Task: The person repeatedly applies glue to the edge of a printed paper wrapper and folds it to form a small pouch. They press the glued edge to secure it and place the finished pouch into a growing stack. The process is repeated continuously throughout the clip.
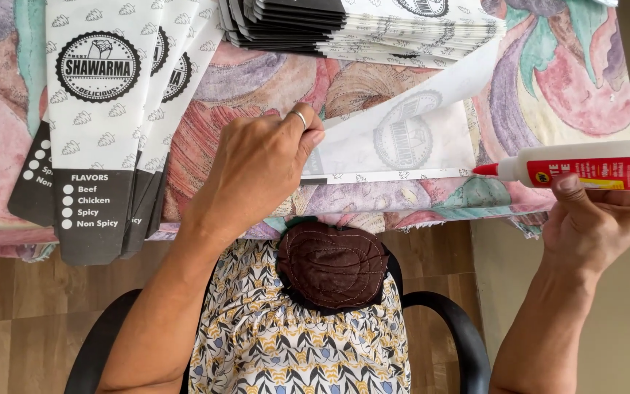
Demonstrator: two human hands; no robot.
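White paper sleeves (100,109) with round black labels lie fanned at the desk's left edge — another stack (359,25) sits at the far edge. The left hand (257,171), fingers closed, pinches a thin paper sheet (402,142) near the front edge. The right hand (596,219) grips a white glue bottle (585,165) — red tip just beside the sheet.

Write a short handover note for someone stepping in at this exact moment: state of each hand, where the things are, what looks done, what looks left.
Left hand: pinching the edge of a flat white paper sleeve on the patterned cloth.
Right hand: holding a white glue bottle, red tip pointing at the sleeve, not touching it.
Looks done: a fanned pile of printed sleeves lies to the left.
Looks left: a stack of flat sheets at the top; whether this sleeve has glue cannot be told.
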